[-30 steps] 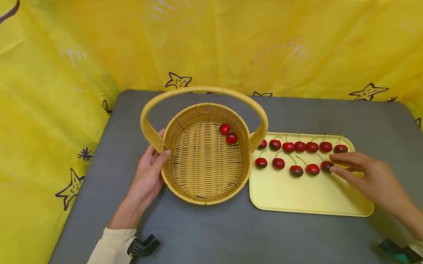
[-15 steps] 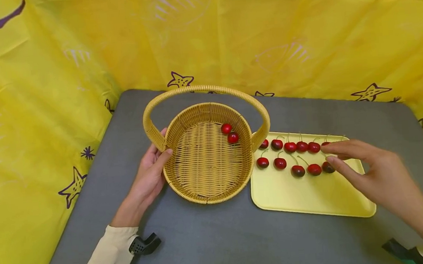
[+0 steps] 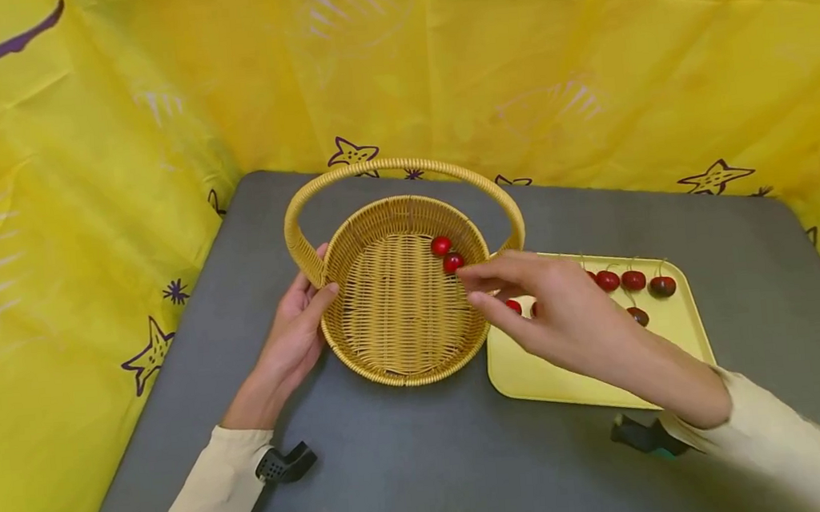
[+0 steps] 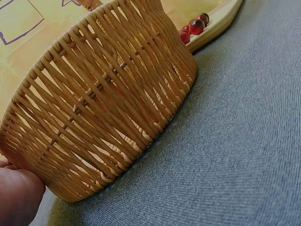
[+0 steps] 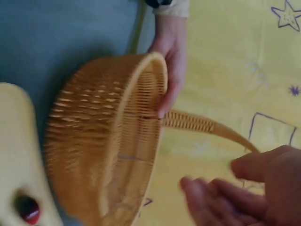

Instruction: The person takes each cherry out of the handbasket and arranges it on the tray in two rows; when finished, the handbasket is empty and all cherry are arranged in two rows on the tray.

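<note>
A round wicker basket [image 3: 403, 353] with a tall arched handle stands mid-table, two red cherries [image 3: 441, 245] inside at its right. My left hand [image 3: 291, 330] grips its left rim beside the handle's foot, thumb on top. In the left wrist view, that thumb [image 4: 19, 195] lies against the woven wall. My right hand [image 3: 551, 301] reaches over the basket's right rim, fingertips close to the lower cherry. The right wrist view shows its thumb [image 5: 249, 167] and fingers [image 5: 202, 197] apart, with nothing seen between them.
Right of the basket lies a pale yellow tray [image 3: 535, 379] with several stemmed cherries [image 3: 633, 279], partly hidden by my right hand and forearm. The table [image 3: 433, 463] is grey. A yellow patterned cloth [image 3: 439, 77] hangs behind and along the sides.
My right hand has left the near row of cherries on the tray and swung left over the basket's rim. The cherry it touched still lies on the tray. My left hand keeps its grip.
</note>
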Available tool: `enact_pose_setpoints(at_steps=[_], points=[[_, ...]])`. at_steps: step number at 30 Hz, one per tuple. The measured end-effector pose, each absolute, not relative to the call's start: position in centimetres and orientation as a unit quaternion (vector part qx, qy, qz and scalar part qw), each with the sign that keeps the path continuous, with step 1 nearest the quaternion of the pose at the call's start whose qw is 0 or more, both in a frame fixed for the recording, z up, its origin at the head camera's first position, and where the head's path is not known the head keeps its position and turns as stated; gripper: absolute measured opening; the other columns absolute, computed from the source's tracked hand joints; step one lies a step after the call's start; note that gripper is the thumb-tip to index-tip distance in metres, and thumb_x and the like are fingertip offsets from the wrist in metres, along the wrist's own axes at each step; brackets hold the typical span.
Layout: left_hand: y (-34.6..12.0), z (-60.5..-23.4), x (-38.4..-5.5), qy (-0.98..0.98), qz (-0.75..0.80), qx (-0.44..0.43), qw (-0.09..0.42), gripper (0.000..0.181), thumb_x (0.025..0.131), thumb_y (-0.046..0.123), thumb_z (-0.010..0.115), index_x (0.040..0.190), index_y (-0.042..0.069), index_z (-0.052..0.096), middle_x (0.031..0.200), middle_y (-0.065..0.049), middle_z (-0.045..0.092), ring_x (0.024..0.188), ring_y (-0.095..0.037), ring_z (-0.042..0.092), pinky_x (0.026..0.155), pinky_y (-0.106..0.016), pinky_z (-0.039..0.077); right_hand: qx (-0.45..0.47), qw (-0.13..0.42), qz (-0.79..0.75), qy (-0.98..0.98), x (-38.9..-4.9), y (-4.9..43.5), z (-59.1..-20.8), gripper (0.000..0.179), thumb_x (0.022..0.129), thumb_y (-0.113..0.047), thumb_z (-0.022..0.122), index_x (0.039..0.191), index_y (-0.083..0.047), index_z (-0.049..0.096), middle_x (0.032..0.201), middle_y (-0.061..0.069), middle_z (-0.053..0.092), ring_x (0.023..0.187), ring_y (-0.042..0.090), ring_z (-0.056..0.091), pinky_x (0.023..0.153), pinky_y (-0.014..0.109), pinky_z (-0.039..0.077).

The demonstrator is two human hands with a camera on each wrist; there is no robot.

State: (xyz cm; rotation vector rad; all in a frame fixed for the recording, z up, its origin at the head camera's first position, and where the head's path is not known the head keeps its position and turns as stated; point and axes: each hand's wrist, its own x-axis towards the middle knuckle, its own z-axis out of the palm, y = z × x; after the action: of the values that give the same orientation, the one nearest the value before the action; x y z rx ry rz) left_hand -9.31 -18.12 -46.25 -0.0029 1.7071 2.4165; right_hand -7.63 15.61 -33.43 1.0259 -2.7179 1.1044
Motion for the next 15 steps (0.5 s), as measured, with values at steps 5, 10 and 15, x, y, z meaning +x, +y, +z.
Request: enact_pose_setpoints(at_steps=[5,10,15], points=[[-18.1,-46.5,-9.4,0.575,0.813,0.001,0.091,0.067,0.112,0.007,0.051,0.17,0.022,0.023,0.171,-0.005,0.031,0.154,-0.027,0.033,0.118,-0.036,0.04,0.309,-0.041,0.216,-0.925,-11.1,10.7,-34.8,0.021,0.104,-0.024,0.069,0.104,-0.003,0.072,0.086,0.005,0.068,0.076,0.019,0.064,0.067,0.035,0.055],[-18.1,-46.5,-9.3,0.576,0.813,0.001,0.087,0.067,0.111,0.008,0.052,0.17,0.022,0.024,0.17,-0.005,0.033,0.153,-0.026,0.034,0.116,-0.035,0.042,0.24,-0.097,0.117,-0.959,-13.9,8.0,-36.6,0.025,0.105,-0.019,0.063,0.085,-0.005,0.063,0.071,0.006,0.059,0.064,0.022,0.057,0.057,0.036,0.049],[-18.1,-46.2,-9.3,0.573,0.815,0.001,0.091,0.068,0.111,0.007,0.053,0.171,0.022,0.023,0.17,-0.005,0.033,0.153,-0.027,0.034,0.116,-0.037,0.041,0.182,-0.107,0.064,-0.975,-15.6,6.6,-37.9,0.03,0.103,-0.008,0.056,0.074,-0.007,0.062,0.076,0.01,0.064,0.065,0.024,0.062,0.051,0.039,0.055]])
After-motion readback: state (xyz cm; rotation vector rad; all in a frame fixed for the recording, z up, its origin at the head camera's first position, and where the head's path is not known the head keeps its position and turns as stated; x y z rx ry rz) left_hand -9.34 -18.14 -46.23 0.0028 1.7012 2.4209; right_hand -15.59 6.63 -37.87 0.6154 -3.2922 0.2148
